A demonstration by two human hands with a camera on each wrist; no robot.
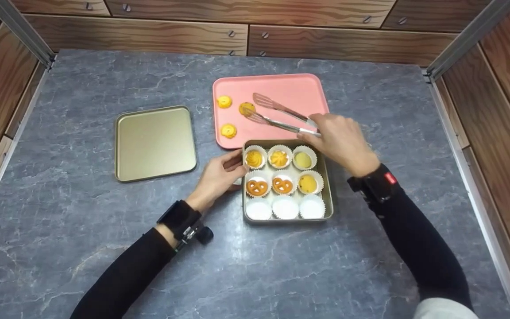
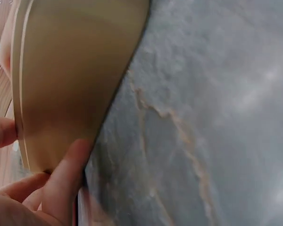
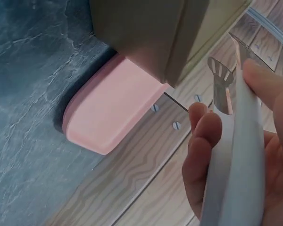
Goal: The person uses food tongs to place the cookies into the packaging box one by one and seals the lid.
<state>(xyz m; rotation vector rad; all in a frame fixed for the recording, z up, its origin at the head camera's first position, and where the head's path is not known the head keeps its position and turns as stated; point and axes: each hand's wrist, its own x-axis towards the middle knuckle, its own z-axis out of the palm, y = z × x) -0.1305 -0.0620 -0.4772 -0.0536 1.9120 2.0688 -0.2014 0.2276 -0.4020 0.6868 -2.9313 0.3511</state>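
Note:
My right hand [image 1: 341, 139] grips a pair of metal tongs [image 1: 283, 126] with slotted ends, spread apart over a pink tray [image 1: 290, 88]. One tong end overlaps a round cookie [image 1: 245, 107] on the tray; whether they touch I cannot tell. The right wrist view shows fingers and thumb around the pale tongs handle [image 3: 243, 165]. With thumb and fingers, my left hand [image 1: 219, 177] touches the left side of a gold square tin [image 1: 288, 220]. Inside the tin are paper cups in rows: swirl cookies, pretzels [image 1: 257, 187] and round cookies, with a front row of white cups [image 1: 286, 208].
Two yellow cookies, a rear one [image 1: 224, 101] and a front one [image 1: 228, 130], lie at the tray's left side. Left of the tray, a gold lid [image 1: 155, 144] rests on the grey marbled table [image 1: 104, 248]. Wood-patterned walls [image 1: 171, 37] border the table.

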